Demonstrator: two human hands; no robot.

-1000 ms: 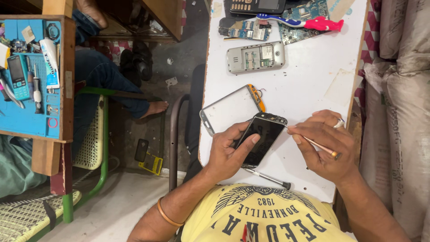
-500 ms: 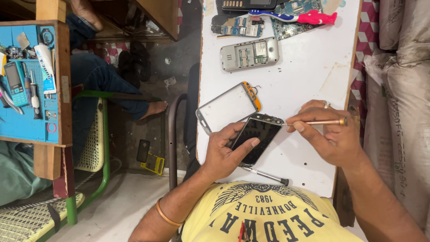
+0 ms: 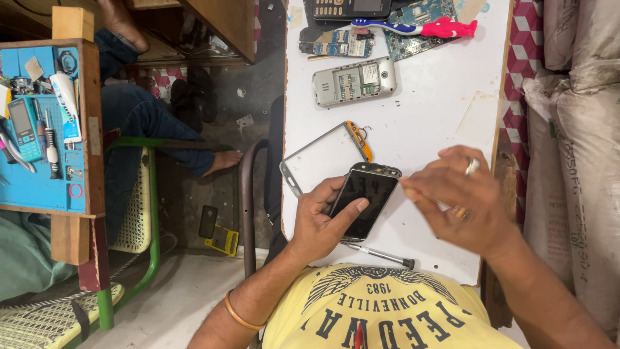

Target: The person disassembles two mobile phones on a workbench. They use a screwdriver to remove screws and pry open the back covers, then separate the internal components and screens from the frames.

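My left hand (image 3: 321,225) grips a black smartphone (image 3: 363,200) by its lower end, screen up, thumb across the glass, over a white table (image 3: 445,110). My right hand (image 3: 464,201), wearing a ring, is blurred just right of the phone. It pinches a thin stick-like tool (image 3: 434,202) whose tip points at the phone's upper right edge. A detached glass touch panel (image 3: 321,159) with an orange flex strip lies just beyond the phone. A slim screwdriver (image 3: 385,256) lies under the phone near the table's near edge.
A grey keypad phone with its back off (image 3: 354,81), circuit boards (image 3: 336,44) and a pink-and-blue toothbrush (image 3: 420,27) lie at the table's far end. Left are a blue tool mat (image 3: 39,187), a green chair (image 3: 152,213) and another person's leg (image 3: 148,119). Sacks (image 3: 581,129) stand right.
My right hand lifted the thin tool from beside the phone, swung it toward the phone's top edge, and is now blurred in motion. My left hand keeps holding the phone.
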